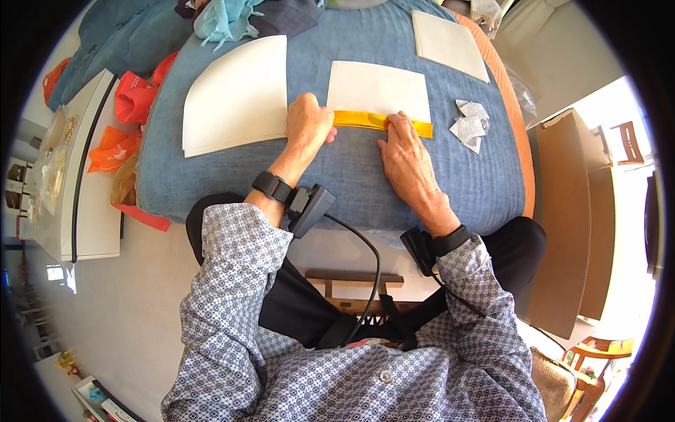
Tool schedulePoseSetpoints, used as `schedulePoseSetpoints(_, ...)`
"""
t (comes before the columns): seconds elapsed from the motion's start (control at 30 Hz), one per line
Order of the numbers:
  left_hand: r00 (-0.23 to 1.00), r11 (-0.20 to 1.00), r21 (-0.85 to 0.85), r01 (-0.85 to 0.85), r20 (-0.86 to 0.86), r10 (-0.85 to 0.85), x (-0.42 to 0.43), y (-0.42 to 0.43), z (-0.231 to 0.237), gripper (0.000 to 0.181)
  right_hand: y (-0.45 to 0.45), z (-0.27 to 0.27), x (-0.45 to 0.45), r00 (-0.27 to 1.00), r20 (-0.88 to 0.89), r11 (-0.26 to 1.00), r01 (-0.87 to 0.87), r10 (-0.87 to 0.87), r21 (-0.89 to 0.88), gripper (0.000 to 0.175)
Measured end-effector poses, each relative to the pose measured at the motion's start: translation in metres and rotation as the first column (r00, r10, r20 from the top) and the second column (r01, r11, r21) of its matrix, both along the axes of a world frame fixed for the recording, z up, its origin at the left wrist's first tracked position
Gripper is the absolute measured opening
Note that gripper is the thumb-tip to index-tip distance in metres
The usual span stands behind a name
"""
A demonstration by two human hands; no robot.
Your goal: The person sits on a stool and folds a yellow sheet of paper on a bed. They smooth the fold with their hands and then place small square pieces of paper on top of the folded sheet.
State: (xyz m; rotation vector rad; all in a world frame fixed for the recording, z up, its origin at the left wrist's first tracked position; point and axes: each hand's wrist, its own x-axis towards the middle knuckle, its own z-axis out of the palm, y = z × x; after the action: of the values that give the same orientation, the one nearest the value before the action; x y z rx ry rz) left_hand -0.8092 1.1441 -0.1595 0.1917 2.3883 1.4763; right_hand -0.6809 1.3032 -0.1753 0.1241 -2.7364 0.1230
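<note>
A glossy gold strip [364, 119], perhaps foil or ribbon, lies along the near edge of a white paper sheet [377, 87] on the blue cloth. My left hand [309, 120] is curled at the strip's left end, thumb and fingers pinching it. The fingertips of my right hand [408, 158] rest flat on the strip towards its right end, thumb held apart. Left of my left hand lies a larger stack of white paper [237, 100] with one curved-looking edge. Crumpled pieces of whitish thin material [469, 125] lie to the right of my right hand.
Another white paper stack [448, 45] lies at the far right, near the wooden edge [519, 132]. Turquoise fringed fabric [227, 21] is bunched at the back. Red and orange bags [113, 150] and a white cabinet [97, 174] stand left. A large cardboard box [561, 227] is at right.
</note>
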Motion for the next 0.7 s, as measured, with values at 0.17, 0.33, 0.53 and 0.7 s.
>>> schedulePoseSetpoints(0.17,1.000,1.000,-0.002,-0.009,-0.002,0.009,0.000,0.000,-0.001,0.018,0.001,0.000,0.002,1.000,0.023,0.999,0.006,-0.005,-0.033,0.050)
schedulePoseSetpoints(0.33,0.999,0.999,0.016,-0.033,-0.002,0.033,0.001,0.001,-0.002,0.016,0.001,0.000,0.005,0.993,0.115,1.000,0.013,-0.010,-0.025,0.054)
schedulePoseSetpoints(0.53,0.999,0.998,0.043,-0.034,-0.011,0.035,0.001,0.001,-0.003,0.014,0.003,-0.008,0.003,0.999,0.040,1.000,-0.020,0.021,-0.022,0.059)
schedulePoseSetpoints(0.7,1.000,1.000,0.004,-0.029,0.000,0.029,-0.002,0.000,-0.006,0.013,0.004,-0.011,0.004,1.000,0.019,1.000,-0.022,0.022,-0.022,0.058)
